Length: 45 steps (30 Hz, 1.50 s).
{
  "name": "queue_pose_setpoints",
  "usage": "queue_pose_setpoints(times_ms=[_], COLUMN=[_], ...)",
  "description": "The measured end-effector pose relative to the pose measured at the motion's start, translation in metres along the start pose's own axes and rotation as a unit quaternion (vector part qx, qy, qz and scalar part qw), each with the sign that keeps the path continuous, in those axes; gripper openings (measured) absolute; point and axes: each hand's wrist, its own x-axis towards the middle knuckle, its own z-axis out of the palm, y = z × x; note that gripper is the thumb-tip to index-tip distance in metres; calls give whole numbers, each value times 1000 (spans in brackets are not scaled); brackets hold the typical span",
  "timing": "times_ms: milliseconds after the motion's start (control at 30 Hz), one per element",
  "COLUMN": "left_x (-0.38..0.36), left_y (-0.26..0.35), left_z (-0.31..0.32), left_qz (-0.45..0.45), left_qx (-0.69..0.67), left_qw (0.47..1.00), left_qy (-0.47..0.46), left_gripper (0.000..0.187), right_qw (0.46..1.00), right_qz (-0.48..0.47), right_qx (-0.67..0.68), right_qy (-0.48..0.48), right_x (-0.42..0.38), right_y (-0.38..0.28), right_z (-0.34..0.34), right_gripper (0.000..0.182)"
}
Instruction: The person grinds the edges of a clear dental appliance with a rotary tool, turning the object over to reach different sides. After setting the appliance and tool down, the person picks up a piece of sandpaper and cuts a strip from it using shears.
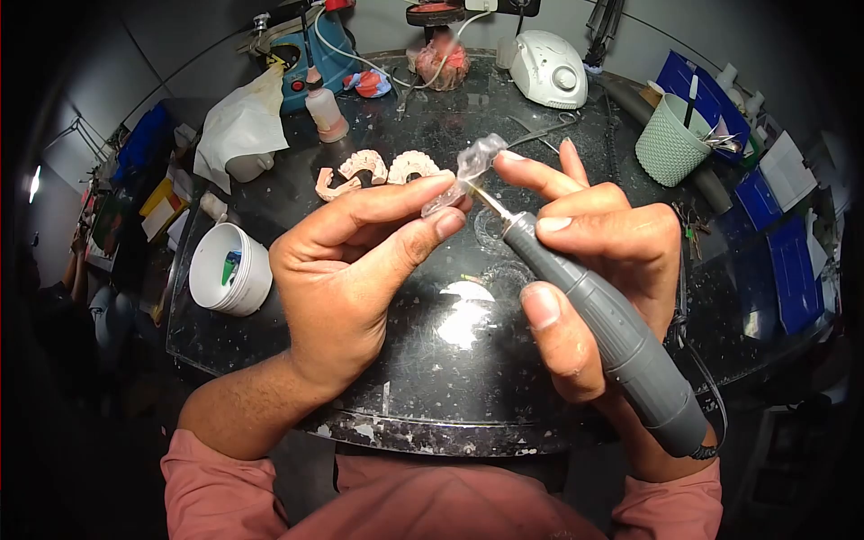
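My left hand (351, 261) pinches a clear dental aligner (479, 157) between thumb and fingertips, above the middle of the bench. In my right hand (598, 261) is a dark grey rotary handpiece (621, 337), its cord trailing from the rear end by my wrist. The thin metal bur (489, 200) at its tip reaches the near side of the aligner; whether it touches cannot be made out. My right index finger is stretched toward the aligner's far end. Behind my left fingers lie pinkish dental models (414, 166), partly hidden by them.
A white tub (229, 270) stands at left. Scissors (544, 132) lie behind the aligner. Along the back are a bottle of pink liquid (326, 112), a blue machine (310, 67) and a white control unit (549, 70). A pale green basket (670, 139) holds tools at right.
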Motion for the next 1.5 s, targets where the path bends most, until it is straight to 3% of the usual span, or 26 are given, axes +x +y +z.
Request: queue_pose_setpoints(times_ms=[267, 367, 467, 567, 667, 1000, 1400, 1500], left_x=[1, 1, 0, 0, 0, 4, 3, 2], left_y=[1, 0, 3, 3, 4, 5, 8, 8], left_z=[0, 0, -2, 0, 0, 0, 3, 5], left_qz=[-18, -3, -3, 14, -29, -109, -110, -120], left_qx=[-24, -41, 9, 0, -52, -85, -88, -93], left_qw=[1000, 999, 1000, 1000, 998, 989, 989, 987], left_qy=[4, -4, -7, -1, 16, 44, 43, 45], left_gripper=[23, 22, 21, 21, 19, 14, 16, 18], right_qw=[1000, 999, 1000, 999, 1000, 985, 989, 993], right_qz=[12, 11, 16, 13, 1, -96, -78, -66], right_qx=[0, -26, -9, -33, 27, -141, -113, -91], right_qy=[15, -35, 19, -20, -9, -25, -51, -16], right_x=[0, 2, 1, 1, 1, 2, 2, 1], right_y=[0, -2, -1, -2, -1, 0, 4, 6], right_z=[-1, -4, -1, -2, -2, 0, 1, 3], right_gripper=[36, 36, 37, 37, 36, 41, 40, 38])
